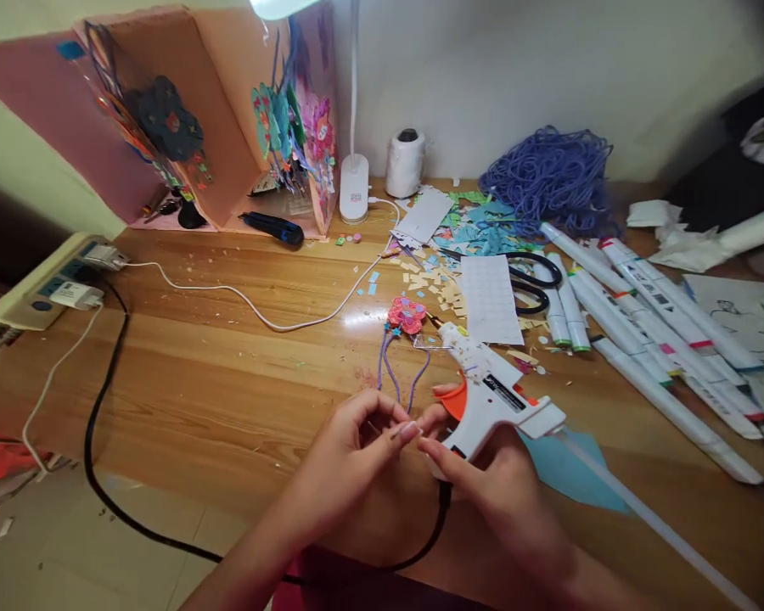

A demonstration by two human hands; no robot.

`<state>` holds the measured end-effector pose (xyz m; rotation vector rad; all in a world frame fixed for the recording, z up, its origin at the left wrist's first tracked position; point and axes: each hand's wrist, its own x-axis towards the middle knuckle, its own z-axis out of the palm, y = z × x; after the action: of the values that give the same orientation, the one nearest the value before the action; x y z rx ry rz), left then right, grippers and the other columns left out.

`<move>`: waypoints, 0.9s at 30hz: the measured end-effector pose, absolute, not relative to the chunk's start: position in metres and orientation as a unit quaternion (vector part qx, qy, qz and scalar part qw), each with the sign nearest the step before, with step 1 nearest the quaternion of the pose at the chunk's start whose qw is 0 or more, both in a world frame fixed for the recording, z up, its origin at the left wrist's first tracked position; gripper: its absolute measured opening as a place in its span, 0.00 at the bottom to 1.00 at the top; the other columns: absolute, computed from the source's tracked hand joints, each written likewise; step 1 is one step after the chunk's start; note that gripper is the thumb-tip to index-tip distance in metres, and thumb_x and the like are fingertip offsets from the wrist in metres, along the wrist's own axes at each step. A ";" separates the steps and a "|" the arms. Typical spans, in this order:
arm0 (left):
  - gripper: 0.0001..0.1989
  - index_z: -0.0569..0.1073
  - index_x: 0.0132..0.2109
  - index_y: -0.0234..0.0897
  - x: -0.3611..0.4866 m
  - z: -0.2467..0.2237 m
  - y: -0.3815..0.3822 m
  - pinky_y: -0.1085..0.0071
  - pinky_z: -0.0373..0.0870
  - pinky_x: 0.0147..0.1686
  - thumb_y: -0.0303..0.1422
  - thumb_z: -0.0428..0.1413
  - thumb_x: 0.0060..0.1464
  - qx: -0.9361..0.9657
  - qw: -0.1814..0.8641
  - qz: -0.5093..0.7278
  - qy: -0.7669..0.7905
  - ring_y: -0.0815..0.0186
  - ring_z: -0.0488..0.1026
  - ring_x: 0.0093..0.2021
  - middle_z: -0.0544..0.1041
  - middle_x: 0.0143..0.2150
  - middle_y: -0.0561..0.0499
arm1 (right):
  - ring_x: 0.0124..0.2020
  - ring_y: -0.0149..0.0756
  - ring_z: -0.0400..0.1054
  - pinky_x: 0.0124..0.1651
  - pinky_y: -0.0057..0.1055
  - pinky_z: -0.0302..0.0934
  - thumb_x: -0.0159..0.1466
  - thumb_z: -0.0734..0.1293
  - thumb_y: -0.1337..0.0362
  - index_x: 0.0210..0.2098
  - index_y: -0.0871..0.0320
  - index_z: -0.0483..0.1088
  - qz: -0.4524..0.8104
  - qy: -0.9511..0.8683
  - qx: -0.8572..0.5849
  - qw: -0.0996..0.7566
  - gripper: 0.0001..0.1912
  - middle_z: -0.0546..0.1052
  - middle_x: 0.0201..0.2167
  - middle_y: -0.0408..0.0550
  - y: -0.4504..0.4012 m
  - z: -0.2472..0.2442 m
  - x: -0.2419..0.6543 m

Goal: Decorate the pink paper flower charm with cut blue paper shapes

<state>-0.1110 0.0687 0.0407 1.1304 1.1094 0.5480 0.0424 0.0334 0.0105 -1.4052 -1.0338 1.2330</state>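
My right hand (pixel 506 479) is wrapped round the handle of a white hot glue gun (pixel 484 378) with an orange trigger. The gun's nozzle points up and left, and a clear glue stick (pixel 649 513) sticks out of its back. My left hand (pixel 373 437) is closed in a pinch close to the right thumb and fingertip; whatever it holds is too small to make out. Just beyond lies a pink-red flower charm (pixel 406 316) beside the nozzle. Purple cords (pixel 390 365) trail from it toward my left hand, their ends hidden.
Scissors (pixel 535 284), white cards (pixel 491 297), paper scraps and several markers (pixel 649 314) lie to the right. Behind are a purple cord pile (pixel 551 178), a thread spool (pixel 406 163) and a lamp base (pixel 355 188). A utility knife (pixel 272 227) and power strip (pixel 44 288) are left.
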 end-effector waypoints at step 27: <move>0.07 0.73 0.34 0.36 -0.108 0.032 0.074 0.74 0.65 0.33 0.35 0.55 0.56 0.547 0.495 0.342 0.582 0.68 0.70 0.33 0.74 0.32 0.52 | 0.23 0.34 0.68 0.27 0.26 0.65 0.59 0.66 0.52 0.35 0.59 0.72 0.505 -0.376 -0.613 0.476 0.16 0.73 0.21 0.43 0.029 0.010 0.057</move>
<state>-0.1082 0.0741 0.0319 1.3267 1.4102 0.8294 0.0568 0.0289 0.0104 -1.4988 -0.9186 1.2349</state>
